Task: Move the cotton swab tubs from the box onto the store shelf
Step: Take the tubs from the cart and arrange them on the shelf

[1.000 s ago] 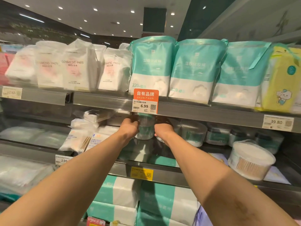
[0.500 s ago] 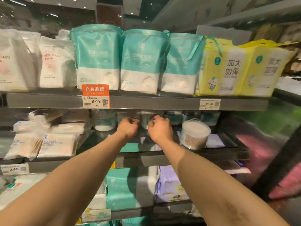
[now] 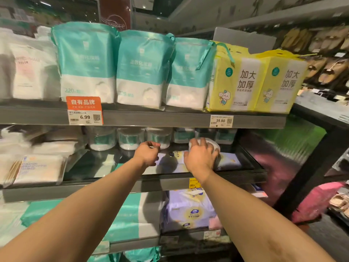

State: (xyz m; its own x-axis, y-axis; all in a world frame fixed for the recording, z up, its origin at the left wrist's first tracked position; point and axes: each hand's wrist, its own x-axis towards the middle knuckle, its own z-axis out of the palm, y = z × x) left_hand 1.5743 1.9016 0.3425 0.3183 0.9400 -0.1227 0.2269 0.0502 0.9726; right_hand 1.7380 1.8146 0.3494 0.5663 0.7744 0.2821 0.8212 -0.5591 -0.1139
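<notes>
Clear cotton swab tubs point(image 3: 130, 139) with teal labels stand in a row at the back of the glass middle shelf point(image 3: 105, 183). A wider white-lidded swab tub point(image 3: 214, 145) lies further forward on the right, on a lilac pack. My right hand point(image 3: 200, 156) grips this tub from the near side, fingers curled over its top. Just in front of the row, my left hand point(image 3: 147, 153) hovers with loosely curled fingers and holds nothing. The box is out of view.
Teal pad bags point(image 3: 86, 61) and yellow packs point(image 3: 243, 78) fill the shelf above, whose edge with price tags point(image 3: 85, 110) overhangs the tubs. Flat white swab packs point(image 3: 37, 169) lie at the left. A dark rack post point(image 3: 309, 165) stands to the right.
My right hand has moved right from the back row onto the white-lidded tub. My left hand has drawn back a little from the row. The view has swung right.
</notes>
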